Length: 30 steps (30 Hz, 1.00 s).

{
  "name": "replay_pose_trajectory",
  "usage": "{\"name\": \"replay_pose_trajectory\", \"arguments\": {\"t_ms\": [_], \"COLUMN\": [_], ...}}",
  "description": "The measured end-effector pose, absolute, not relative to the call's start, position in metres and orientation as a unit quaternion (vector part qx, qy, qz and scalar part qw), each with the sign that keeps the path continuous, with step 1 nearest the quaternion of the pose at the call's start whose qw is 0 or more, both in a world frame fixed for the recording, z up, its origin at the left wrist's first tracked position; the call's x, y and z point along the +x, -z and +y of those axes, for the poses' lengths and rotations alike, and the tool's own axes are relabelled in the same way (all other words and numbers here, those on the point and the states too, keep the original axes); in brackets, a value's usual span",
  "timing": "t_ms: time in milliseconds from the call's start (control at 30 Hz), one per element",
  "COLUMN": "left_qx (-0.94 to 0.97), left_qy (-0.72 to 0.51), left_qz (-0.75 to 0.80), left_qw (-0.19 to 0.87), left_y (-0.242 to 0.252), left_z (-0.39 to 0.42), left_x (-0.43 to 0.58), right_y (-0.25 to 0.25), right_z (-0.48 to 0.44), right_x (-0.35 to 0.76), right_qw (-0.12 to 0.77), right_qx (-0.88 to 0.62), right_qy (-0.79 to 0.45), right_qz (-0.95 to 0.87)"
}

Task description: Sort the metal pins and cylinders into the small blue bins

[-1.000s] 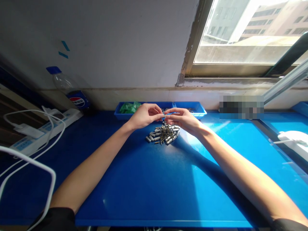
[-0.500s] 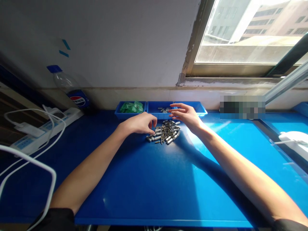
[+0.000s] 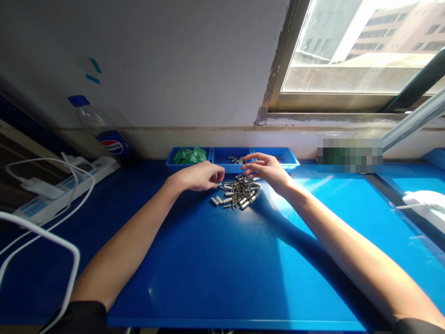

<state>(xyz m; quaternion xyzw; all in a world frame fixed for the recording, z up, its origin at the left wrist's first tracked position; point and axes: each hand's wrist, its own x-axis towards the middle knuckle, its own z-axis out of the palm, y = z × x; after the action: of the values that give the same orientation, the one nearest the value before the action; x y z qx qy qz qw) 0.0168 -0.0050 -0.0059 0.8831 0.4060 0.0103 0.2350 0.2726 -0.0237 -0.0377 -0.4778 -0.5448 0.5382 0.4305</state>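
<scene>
A mixed pile of small metal parts (image 3: 241, 192) lies on the blue tabletop, made up of short silver pieces and thin brass-coloured, screw-like pins. At its left edge my left hand (image 3: 203, 176) is closed in a pinch, with a small silver metal piece (image 3: 219, 184) showing at the fingertips. My right hand (image 3: 269, 169) hovers over the pile's far right side, fingers apart and bent downward; I see nothing held in it. Behind both hands stand three joined blue bins. Green pieces (image 3: 190, 155) fill the left bin, and several silver pieces (image 3: 237, 160) lie in the middle one.
The right-hand bin (image 3: 292, 162) is partly behind my right hand. A Pepsi bottle (image 3: 113, 141), a power strip (image 3: 66, 190) and white cables (image 3: 74, 260) are on the left. A white device (image 3: 426, 204) sits at the right. The wall and window (image 3: 347, 79) close off the back.
My left hand has lifted slightly and shifted left, with a small silver piece now showing at its fingertips. My right hand has moved slightly lower and left, toward the pile.
</scene>
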Motion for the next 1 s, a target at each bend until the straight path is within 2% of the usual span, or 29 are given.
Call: {"name": "replay_pose_trajectory", "arguments": {"t_ms": [167, 300, 400, 767, 1000], "left_qx": [0.860, 0.837, 0.828, 0.839, 0.851], "left_qy": [-0.173, -0.317, -0.368, -0.372, -0.272], "left_qz": [0.383, 0.359, 0.342, 0.326, 0.395], "left_qw": [0.287, 0.266, 0.250, 0.228, 0.215], "left_y": [0.002, 0.006, 0.010, 0.013, 0.003], "left_z": [-0.003, -0.006, -0.007, -0.014, -0.013], "left_x": [0.019, 0.031, 0.037, 0.045, 0.038], "right_y": [0.033, 0.030, 0.031, 0.039, 0.039], "right_z": [-0.029, -0.034, -0.035, -0.032, -0.029], "right_x": [0.270, 0.267, 0.266, 0.266, 0.269], "right_qw": [0.373, 0.348, 0.356, 0.410, 0.443], "right_qx": [-0.464, -0.425, -0.403, -0.373, -0.423], "right_qy": [-0.571, -0.610, -0.629, -0.664, -0.571], "right_qz": [-0.565, -0.571, -0.561, -0.503, -0.546]}}
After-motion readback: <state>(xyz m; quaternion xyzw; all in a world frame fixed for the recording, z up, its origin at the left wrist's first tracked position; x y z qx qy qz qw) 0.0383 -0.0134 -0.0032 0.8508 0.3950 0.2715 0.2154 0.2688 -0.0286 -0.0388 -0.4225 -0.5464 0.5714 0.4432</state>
